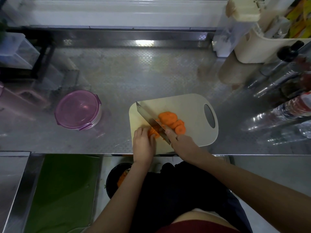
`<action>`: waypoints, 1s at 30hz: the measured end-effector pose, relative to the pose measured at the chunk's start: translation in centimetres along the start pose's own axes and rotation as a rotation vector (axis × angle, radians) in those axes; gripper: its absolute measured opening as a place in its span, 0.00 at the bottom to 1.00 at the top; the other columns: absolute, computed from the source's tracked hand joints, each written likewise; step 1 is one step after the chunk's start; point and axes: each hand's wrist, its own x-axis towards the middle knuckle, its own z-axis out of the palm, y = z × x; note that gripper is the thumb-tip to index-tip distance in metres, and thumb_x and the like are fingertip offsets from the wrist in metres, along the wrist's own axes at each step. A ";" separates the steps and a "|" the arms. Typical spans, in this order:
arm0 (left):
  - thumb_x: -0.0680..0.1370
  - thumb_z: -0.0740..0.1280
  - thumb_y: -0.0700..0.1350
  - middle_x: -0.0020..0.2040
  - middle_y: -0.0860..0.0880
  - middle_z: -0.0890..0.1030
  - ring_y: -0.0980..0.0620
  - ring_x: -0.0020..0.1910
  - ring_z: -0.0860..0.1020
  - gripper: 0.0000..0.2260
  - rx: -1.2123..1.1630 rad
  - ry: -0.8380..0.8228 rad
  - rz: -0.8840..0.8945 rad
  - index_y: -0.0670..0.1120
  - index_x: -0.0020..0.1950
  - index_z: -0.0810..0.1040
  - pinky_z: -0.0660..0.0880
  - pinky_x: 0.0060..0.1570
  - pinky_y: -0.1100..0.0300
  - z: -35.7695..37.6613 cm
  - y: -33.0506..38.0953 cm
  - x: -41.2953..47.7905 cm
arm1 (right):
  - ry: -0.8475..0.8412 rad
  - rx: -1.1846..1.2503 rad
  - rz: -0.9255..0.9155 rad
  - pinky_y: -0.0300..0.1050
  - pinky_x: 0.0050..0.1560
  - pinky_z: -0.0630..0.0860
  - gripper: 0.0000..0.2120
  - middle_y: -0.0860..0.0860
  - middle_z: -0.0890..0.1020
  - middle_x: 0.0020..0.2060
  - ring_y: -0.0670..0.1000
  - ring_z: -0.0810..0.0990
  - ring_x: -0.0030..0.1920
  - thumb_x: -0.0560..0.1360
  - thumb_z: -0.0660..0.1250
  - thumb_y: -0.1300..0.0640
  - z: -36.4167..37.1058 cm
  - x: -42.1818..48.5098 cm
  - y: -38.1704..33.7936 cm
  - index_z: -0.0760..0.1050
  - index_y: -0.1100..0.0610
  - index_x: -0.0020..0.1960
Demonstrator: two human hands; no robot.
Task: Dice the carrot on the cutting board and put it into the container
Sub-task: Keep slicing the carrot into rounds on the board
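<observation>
A beige cutting board (190, 105) lies on the steel counter. Orange carrot slices (170, 119) are piled on it to the right of a cleaver blade (148, 117). My right hand (180, 140) grips the cleaver's wooden handle, with the blade angled toward the far left. My left hand (143, 143) holds down more carrot pieces (154, 132) on the blade's left side, its curled fingers hiding most of them. A round purple container (78, 109) with its lid on stands on the counter to the left of the board.
A cream rack (262, 42) and clear bottles (286, 101) crowd the right side. A black stand and clear boxes (18, 51) sit at the far left. Below the counter edge is a dark bin (116, 179) with orange scraps.
</observation>
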 end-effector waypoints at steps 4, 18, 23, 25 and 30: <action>0.75 0.67 0.38 0.50 0.41 0.78 0.44 0.50 0.75 0.10 -0.004 0.037 0.044 0.38 0.55 0.80 0.73 0.53 0.53 0.0 -0.3 0.2 | 0.007 -0.078 0.016 0.42 0.33 0.63 0.26 0.53 0.71 0.29 0.50 0.71 0.32 0.80 0.51 0.41 0.2 0.0 0.0 0.67 0.56 0.30; 0.72 0.70 0.35 0.44 0.39 0.81 0.40 0.44 0.78 0.08 0.043 0.055 0.072 0.36 0.50 0.82 0.77 0.45 0.53 -0.2 -0.1 0.4 | 0.033 -0.070 -0.007 0.43 0.40 0.64 0.27 0.52 0.72 0.28 0.52 0.72 0.34 0.80 0.50 0.41 0.5 0.0 0.7 0.68 0.57 0.30; 0.71 0.71 0.34 0.43 0.40 0.80 0.41 0.43 0.78 0.08 0.066 0.042 0.078 0.36 0.49 0.82 0.78 0.42 0.53 -0.3 0.1 0.4 | 0.031 -0.079 0.045 0.44 0.45 0.67 0.26 0.56 0.75 0.37 0.56 0.75 0.42 0.79 0.49 0.39 0.9 0.5 1.0 0.71 0.57 0.35; 0.71 0.70 0.34 0.45 0.40 0.81 0.41 0.44 0.78 0.08 0.066 0.034 0.076 0.36 0.49 0.82 0.77 0.43 0.53 -0.4 0.1 0.5 | 0.034 -0.086 0.051 0.44 0.44 0.67 0.26 0.55 0.74 0.36 0.56 0.74 0.42 0.79 0.50 0.39 1.1 0.7 0.9 0.68 0.56 0.33; 0.70 0.70 0.33 0.44 0.40 0.81 0.41 0.44 0.78 0.08 0.057 0.024 0.079 0.35 0.48 0.82 0.77 0.44 0.55 -0.5 -0.1 0.6 | 0.064 -0.068 0.060 0.44 0.43 0.68 0.26 0.60 0.77 0.40 0.59 0.78 0.45 0.79 0.51 0.39 2.1 1.2 1.0 0.69 0.58 0.34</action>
